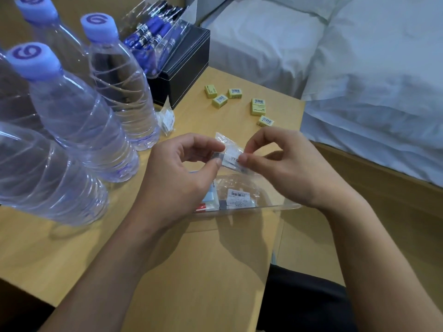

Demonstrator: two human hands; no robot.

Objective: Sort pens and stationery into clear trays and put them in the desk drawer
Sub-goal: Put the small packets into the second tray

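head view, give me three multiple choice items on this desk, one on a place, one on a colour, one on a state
1. Where does the clear tray of pens sit?
A on the black box
B on the bed
C under the bottles

2. What colour are the small barcoded blocks?
A red
B yellow
C black

3. How is the small plastic packet held?
A lying loose
B pinched by one hand only
C pinched by both hands

Answers: 1 A, the tray rests on the box's top; 2 B, all are yellow; 3 C, the left hand and the right hand each pinch an end.
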